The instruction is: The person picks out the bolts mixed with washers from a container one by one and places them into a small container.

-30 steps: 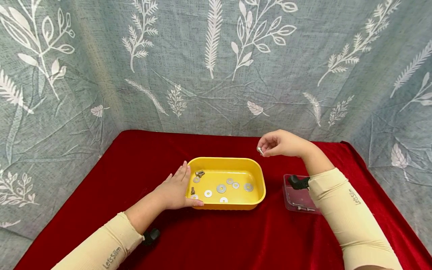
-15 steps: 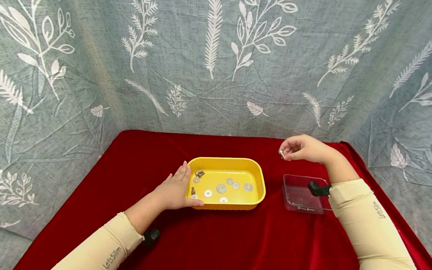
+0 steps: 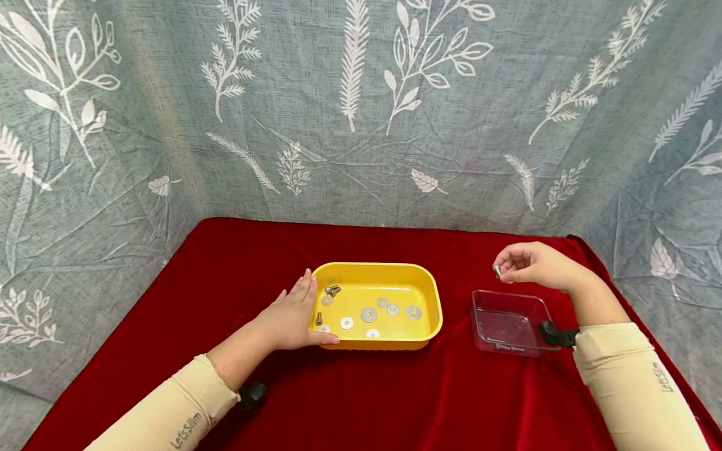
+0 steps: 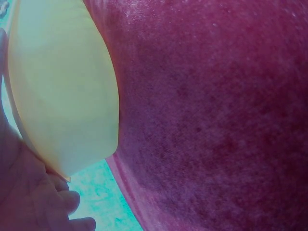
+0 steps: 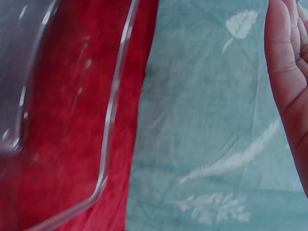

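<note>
My left hand point(image 3: 286, 319) rests against the left end of a yellow plastic box point(image 3: 372, 344), fingers straight along its side, thumb over the front rim. Inside that box lie several flat metal washers point(image 3: 368, 314) and a few short bolts, one bolt point(image 3: 319, 319) near the left wall. My right hand point(image 3: 536, 264) pinches a silver bolt point(image 3: 497, 270) between thumb and fingertips, above the back edge of a clear plastic box point(image 3: 502, 319). A few bolts point(image 3: 509, 347) lie along the clear box's front wall. The right wrist view shows the hand's edge point(image 5: 291, 82), but the held bolt cannot be made out there.
A red velvet cloth point(image 3: 361, 401) covers the table under both boxes. Behind it hangs a grey-blue curtain point(image 3: 316, 94) with white leaf prints. The black right wrist camera point(image 3: 555, 335) hangs over the clear box's right side.
My right hand has moved right and slightly nearer with the bolt, from beside the yellow box's back corner to over the clear box's back edge. The left hand stays put.
</note>
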A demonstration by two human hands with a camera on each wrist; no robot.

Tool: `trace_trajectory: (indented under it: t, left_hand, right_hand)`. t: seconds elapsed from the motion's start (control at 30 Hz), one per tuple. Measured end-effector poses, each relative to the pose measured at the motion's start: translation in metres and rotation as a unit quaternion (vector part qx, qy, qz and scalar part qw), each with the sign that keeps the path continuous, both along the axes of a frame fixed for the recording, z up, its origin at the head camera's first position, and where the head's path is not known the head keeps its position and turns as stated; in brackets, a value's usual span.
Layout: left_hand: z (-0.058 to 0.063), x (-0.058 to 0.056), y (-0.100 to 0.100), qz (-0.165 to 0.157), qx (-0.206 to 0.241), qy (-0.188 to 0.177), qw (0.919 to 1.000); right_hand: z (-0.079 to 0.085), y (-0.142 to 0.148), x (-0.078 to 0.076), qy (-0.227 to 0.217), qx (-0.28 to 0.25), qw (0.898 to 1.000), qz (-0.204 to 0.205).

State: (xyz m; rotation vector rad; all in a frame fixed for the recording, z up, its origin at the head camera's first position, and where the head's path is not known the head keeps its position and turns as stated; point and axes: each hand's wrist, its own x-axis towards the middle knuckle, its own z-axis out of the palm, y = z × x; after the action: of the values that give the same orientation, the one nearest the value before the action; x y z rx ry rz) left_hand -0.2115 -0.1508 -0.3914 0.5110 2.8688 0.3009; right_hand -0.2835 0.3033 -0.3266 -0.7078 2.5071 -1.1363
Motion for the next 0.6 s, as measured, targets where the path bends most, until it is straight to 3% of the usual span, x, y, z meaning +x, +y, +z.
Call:
trace_trajectory:
  t: [0.23,0.6]
  left_hand:
    - [-0.001,0.000,0.000,-0.003,0.001,0.008,1.0000]
    - [0.000,0.001,0.001,-0.001,-0.001,0.006,1.0000]
  right_hand:
    - [-0.014,0.019,0.008,0.000,-0.019,1.000,0.018]
    - [-0.038,0.028,0.017,-0.032,-0.004,0.999,0.021]
